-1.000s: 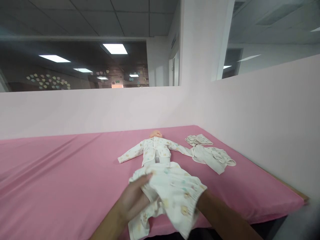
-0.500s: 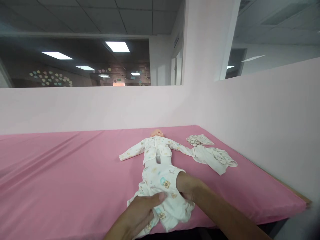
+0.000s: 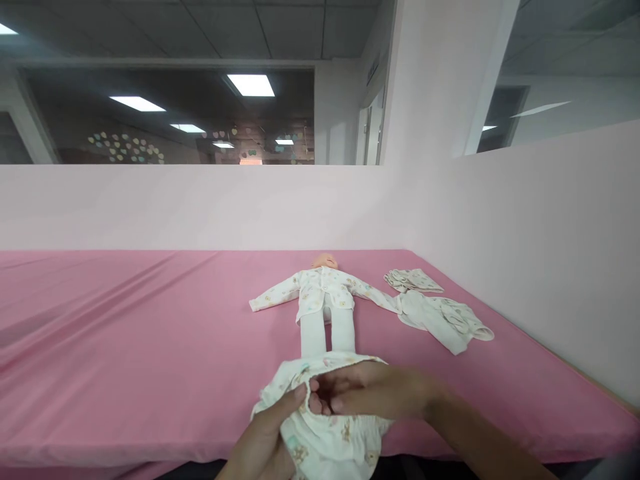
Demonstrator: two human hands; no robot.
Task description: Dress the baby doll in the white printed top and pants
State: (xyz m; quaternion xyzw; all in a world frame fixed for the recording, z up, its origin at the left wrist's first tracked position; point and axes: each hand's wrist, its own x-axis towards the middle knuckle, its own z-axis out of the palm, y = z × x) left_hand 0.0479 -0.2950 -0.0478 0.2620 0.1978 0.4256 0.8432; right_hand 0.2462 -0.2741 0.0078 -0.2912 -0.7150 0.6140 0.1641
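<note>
A baby doll (image 3: 326,293) lies on its back on the pink mattress (image 3: 150,333), head toward the far wall, in a white printed top and white leggings. At its feet, near the front edge, both my hands hold a pair of white printed baby trousers (image 3: 325,427). My left hand (image 3: 270,440) grips the gathered waistband from below. My right hand (image 3: 370,393) reaches across from the right, fingers closed on the same waistband.
Two more white baby garments lie right of the doll: a small folded piece (image 3: 413,280) and a larger crumpled one (image 3: 445,317). Pale pink partition walls (image 3: 550,233) close off the back and right side. The mattress edge runs just under my hands.
The trousers have come down off the doll's legs toward the front edge, leaving the white leggings bare. Both hands have bunched the waistband; the view has shifted left.
</note>
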